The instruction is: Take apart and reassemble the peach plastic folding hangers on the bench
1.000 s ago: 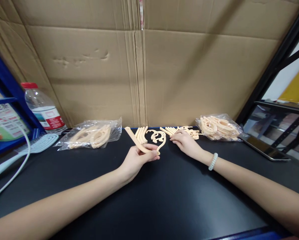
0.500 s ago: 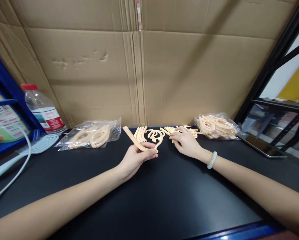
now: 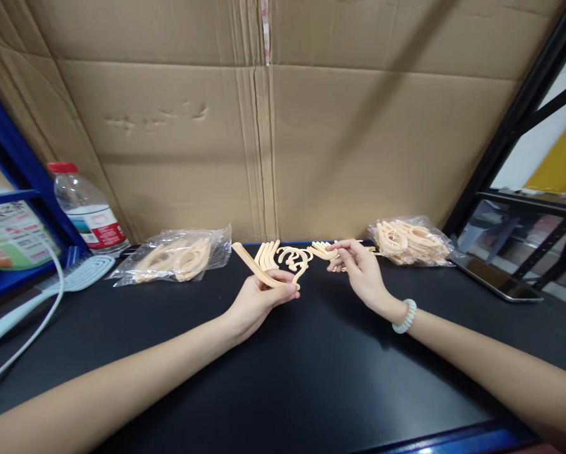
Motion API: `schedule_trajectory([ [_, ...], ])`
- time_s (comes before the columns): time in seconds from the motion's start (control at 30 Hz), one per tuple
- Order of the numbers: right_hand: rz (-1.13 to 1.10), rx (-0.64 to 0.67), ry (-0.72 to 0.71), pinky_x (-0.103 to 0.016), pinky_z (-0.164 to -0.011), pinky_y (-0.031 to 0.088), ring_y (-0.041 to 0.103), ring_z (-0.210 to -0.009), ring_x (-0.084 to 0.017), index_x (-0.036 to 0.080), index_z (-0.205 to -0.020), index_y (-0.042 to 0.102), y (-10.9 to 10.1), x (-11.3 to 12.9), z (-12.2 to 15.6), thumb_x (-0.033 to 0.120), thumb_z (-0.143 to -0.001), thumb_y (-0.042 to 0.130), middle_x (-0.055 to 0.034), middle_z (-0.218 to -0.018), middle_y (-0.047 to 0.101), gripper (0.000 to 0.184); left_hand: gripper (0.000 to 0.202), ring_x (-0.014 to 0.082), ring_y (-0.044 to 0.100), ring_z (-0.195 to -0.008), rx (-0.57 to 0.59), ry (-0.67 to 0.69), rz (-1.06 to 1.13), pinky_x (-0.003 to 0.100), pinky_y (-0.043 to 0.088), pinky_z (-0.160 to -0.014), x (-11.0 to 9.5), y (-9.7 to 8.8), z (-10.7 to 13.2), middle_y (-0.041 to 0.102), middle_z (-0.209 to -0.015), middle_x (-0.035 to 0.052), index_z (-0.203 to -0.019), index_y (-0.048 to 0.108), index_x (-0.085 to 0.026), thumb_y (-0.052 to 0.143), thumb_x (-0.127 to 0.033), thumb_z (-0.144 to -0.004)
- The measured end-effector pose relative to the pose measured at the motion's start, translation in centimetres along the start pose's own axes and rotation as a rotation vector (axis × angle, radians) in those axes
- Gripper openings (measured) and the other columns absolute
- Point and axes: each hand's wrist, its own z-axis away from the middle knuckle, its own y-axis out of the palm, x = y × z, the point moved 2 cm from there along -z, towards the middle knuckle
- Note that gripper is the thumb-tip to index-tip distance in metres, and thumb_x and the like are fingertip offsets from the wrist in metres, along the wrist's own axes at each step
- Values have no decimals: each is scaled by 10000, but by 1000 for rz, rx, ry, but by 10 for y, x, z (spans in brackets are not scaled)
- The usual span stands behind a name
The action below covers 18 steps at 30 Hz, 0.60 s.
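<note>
My left hand (image 3: 258, 299) is closed on a long, curved peach plastic strip (image 3: 256, 268) with a hook-shaped end, held just above the black table (image 3: 273, 378). My right hand (image 3: 360, 270), with a pale bead bracelet on its wrist, pinches a short peach plastic piece (image 3: 324, 251) lifted from the loose peach pieces (image 3: 353, 247) at the table's back edge. More curved peach strips (image 3: 267, 253) and hook pieces (image 3: 295, 255) lie between the two hands.
Clear bags of peach parts lie at back left (image 3: 174, 258) and back right (image 3: 410, 241). A water bottle (image 3: 87, 211) and a pale blue brush (image 3: 82, 272) sit left by a blue shelf. A tablet (image 3: 498, 279) lies right. A cardboard wall (image 3: 273, 139) stands behind.
My right hand has risen off the pile with a short peach piece pinched in its fingers. My left hand has kept its hold on the long strip, nearly still.
</note>
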Motion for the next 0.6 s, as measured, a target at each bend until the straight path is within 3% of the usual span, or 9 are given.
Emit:
schedule_trajectory([
  [0.17,-225,-58,109,-341,-755,515,663,-808,-178,198,-903,681,14,19,15,401,-856,610,-64,-976,686,220,281,114,680,-696,14,13,-16,231,549,-754,0,0,0,700,-742,10,-784,692,-120,873,-184,-579],
  [0.33,-363,-59,326,-380,-829,495,613,-824,-180,212,-896,732,20,16,25,338,-742,728,-58,-960,686,199,258,117,674,-706,36,37,-68,229,539,-756,-2,1,1,689,-744,13,-758,681,-115,862,-204,-598],
  [0.47,-572,-97,485,-351,-862,501,604,-822,-135,271,-1011,690,21,9,28,202,-625,797,-12,-1085,610,406,242,120,676,-725,63,40,-87,233,535,-772,0,1,1,693,-766,20,-766,677,-114,849,-205,-621],
  [0.53,-661,-39,548,-351,-930,480,600,-826,-125,257,-1028,682,24,8,29,152,-603,799,-1,-995,605,452,242,125,678,-734,76,38,-87,239,537,-775,1,1,0,696,-777,22,-771,673,-116,847,-199,-624],
  [0.6,-712,65,575,-356,-984,453,597,-860,-133,212,-965,692,29,9,30,155,-616,795,-4,-917,601,369,242,130,681,-743,87,40,-78,247,538,-779,1,1,0,695,-780,18,-767,666,-122,847,-192,-622],
])
